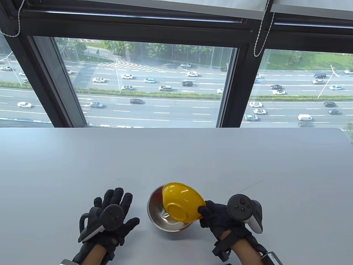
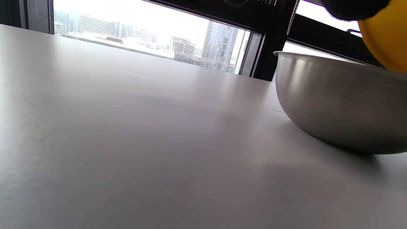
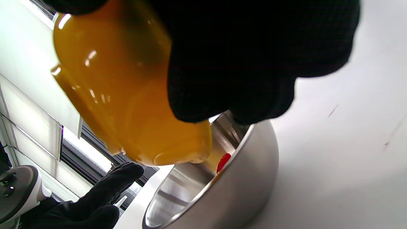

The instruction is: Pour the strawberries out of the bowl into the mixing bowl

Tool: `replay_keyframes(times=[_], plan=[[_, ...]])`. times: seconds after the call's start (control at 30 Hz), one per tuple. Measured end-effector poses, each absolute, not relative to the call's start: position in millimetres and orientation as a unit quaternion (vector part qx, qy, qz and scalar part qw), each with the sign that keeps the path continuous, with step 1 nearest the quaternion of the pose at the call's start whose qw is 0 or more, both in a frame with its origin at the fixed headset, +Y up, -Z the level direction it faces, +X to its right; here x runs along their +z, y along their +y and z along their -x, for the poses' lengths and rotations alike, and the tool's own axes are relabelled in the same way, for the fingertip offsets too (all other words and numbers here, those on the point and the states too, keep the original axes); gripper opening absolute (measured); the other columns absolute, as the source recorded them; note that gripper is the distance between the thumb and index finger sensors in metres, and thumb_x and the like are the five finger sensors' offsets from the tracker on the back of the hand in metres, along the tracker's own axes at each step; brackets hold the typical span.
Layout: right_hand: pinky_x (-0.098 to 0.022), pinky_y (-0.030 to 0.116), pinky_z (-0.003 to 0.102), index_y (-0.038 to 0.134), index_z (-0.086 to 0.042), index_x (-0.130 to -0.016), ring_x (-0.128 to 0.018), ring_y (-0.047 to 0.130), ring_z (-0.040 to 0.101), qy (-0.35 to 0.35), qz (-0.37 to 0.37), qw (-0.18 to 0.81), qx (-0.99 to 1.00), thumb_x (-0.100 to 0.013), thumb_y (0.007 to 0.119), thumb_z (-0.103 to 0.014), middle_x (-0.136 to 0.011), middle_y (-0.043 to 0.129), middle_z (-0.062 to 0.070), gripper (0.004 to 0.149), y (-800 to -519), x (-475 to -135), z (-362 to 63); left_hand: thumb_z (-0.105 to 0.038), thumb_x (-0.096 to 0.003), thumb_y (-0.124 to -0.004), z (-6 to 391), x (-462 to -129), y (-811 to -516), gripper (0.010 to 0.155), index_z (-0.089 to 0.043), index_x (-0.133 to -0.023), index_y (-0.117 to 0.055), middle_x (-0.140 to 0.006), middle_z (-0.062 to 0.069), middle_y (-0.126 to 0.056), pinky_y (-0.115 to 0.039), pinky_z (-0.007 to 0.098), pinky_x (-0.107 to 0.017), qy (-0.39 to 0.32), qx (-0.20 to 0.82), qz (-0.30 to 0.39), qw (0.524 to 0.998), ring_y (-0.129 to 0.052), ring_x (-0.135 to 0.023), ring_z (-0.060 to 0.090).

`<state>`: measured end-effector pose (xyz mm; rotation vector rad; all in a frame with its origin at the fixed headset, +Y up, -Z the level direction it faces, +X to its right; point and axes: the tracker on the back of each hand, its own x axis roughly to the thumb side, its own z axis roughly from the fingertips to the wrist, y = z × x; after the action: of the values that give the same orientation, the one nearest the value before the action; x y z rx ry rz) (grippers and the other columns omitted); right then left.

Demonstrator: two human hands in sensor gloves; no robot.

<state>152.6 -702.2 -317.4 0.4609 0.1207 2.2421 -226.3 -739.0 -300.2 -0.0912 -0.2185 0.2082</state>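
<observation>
While tipped over mixing bowl (image 1: 158,218), yellow bowl (image 1: 180,203) pinched by right fingers (image 1: 204,211); left fingers (image 1: 118,196) spread.

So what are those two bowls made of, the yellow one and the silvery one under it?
The yellow bowl, tipped over by the right hand, looks like glossy plastic: even colour, sharp highlights, and it glows amber, faintly translucent, in the right wrist view. The mixing bowl looks like brushed stainless steel: grey, with soft streaked reflections inside and a thin rolled rim.
</observation>
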Motion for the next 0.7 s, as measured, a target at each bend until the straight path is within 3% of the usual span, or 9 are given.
replay_keyframes(times=[0.33, 0.7], plan=[[-0.04, 0.082, 0.048, 0.075, -0.024, -0.085, -0.059, 0.096, 0.039, 0.042, -0.18, 0.438, 0.88, -0.039, 0.067, -0.06, -0.07, 0.093, 0.019, 0.06, -690.5, -317.5, -170.5, -0.07, -0.0398, -0.063, 227.0, -300.2, -738.9, 0.089, -0.029, -0.111, -0.028, -0.119, 0.007, -0.01, -0.013, 0.073, -0.07, -0.108, 0.106, 0.044, 0.988, -0.014, -0.111, 0.044], [-0.039, 0.086, 0.049, 0.067, -0.025, -0.091, -0.064, 0.101, 0.038, 0.005, -0.153, 0.482, 0.863, -0.039, 0.074, -0.059, -0.081, 0.087, 0.024, 0.062, -679.2, -321.4, -200.3, -0.071, -0.0391, -0.063, 227.2, -300.2, -739.4, 0.09, -0.029, -0.111, -0.028, -0.119, 0.007, -0.01, -0.013, 0.073, -0.07, -0.108, 0.105, 0.045, 0.988, -0.014, -0.111, 0.044]])
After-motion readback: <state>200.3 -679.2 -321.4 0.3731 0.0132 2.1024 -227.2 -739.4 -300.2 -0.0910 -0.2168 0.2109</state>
